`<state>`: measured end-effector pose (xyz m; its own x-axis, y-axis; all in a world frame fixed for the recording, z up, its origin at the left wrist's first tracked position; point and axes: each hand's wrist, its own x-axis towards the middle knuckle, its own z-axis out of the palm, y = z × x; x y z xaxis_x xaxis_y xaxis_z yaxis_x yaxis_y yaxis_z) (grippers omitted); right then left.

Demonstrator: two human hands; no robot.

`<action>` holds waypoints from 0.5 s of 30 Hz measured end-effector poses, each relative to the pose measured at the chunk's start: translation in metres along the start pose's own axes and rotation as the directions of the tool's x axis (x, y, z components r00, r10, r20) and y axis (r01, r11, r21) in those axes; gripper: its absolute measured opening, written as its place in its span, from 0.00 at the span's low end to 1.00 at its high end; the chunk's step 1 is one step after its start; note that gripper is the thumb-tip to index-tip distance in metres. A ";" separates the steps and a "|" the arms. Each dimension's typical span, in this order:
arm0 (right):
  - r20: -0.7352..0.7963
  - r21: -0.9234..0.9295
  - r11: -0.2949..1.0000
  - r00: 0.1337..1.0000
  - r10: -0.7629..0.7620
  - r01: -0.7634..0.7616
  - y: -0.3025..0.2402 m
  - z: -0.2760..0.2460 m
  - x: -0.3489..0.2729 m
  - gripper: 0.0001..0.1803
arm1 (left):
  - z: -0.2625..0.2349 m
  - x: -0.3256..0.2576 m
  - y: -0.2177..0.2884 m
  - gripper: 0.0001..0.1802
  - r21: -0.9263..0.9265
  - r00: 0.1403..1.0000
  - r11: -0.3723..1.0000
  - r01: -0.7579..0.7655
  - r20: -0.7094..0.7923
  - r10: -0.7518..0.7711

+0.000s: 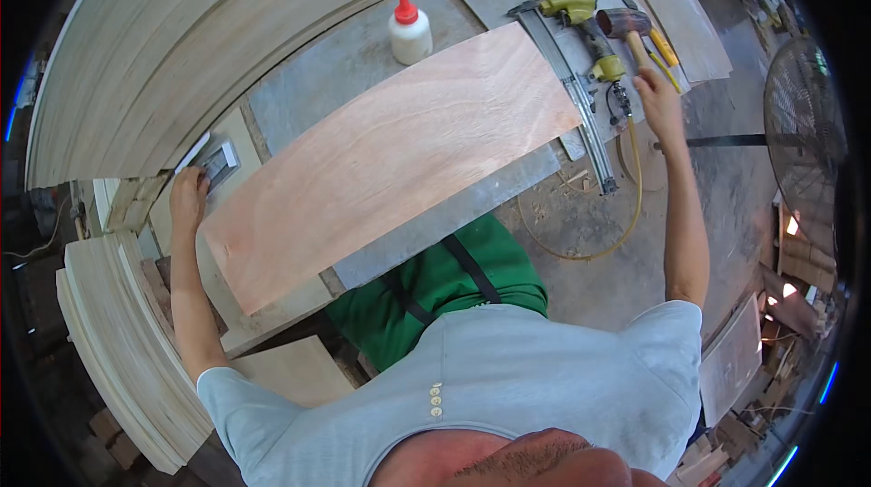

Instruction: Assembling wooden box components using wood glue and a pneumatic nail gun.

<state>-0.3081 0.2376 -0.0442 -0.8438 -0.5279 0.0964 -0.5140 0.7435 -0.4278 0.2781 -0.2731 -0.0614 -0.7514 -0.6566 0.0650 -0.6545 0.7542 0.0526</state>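
A long reddish plywood panel lies slantwise across the work surface in front of me. My right hand is closed round the wooden handle of a mallet, whose dark head is beside the nail gun. Off the panel's left end, my left hand has its fingers drawn together at the edge of a small open grey box. What those fingers hold, if anything, is hidden. A white glue bottle with a red nozzle stands upright behind the panel.
Tall stacks of boards rise at the left and back. A metal bar clamp lies along the panel's right end. A yellow air hose loops near it, and a yellow-handled cutter lies by the mallet. A fan stands at right.
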 end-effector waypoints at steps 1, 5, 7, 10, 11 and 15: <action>-0.007 0.009 1.000 1.000 0.004 -0.004 0.002 0.009 0.001 0.20 | -0.004 -0.002 0.004 0.10 0.012 0.998 0.998 -0.057 -0.033 0.057; -0.107 -0.090 0.983 0.980 -0.169 0.160 -0.013 0.050 0.031 0.22 | 0.001 -0.007 -0.001 0.11 0.074 0.993 0.992 -0.099 -0.054 0.103; -0.089 -0.148 0.971 0.975 -0.204 0.190 -0.027 0.060 0.054 0.23 | 0.002 -0.009 -0.004 0.11 0.016 0.994 0.996 -0.086 -0.058 0.087; -0.001 -0.240 0.965 0.994 -0.110 0.107 -0.040 0.068 0.083 0.22 | -0.004 -0.011 -0.003 0.10 -0.098 1.000 0.995 0.007 0.011 -0.006; 0.078 -0.154 0.987 0.997 -0.028 0.040 -0.031 0.065 0.091 0.22 | -0.008 -0.010 0.001 0.08 -0.115 1.000 0.993 0.000 -0.015 -0.002; 0.246 -0.034 0.999 0.968 0.048 -0.041 -0.070 0.040 0.092 0.15 | -0.029 -0.019 0.008 0.09 -0.241 0.968 0.963 0.122 -0.186 -0.169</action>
<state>-0.3432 0.1207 -0.0411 -0.8038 -0.5762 -0.1481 -0.4840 0.7781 -0.4005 0.2895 -0.2541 -0.0334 -0.6010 -0.7627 0.2389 -0.7017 0.6466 0.2992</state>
